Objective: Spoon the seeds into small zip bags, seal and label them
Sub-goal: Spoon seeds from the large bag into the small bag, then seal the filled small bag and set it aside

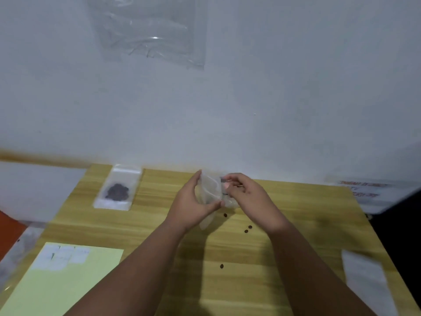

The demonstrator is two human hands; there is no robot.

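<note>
- Currently gripping a small zip bag (210, 190) just above the wooden table (296, 213), toward twelve o'clock: left hand (193, 204), thumb and fingers curled round the bag's sides.
- Pinching a small dark thing (222, 179) at the bag's mouth, too blurred to name: right hand (247, 197), thumb and forefinger pressed together.
- Scattered on the tabletop at six o'clock from the hands: four loose seeds (250, 227).
- Lying flat at ten o'clock: filled bag (117, 190) with a dark heap inside.
- At seven o'clock: yellow sheet (68, 288) bearing white labels (59, 258).
</note>
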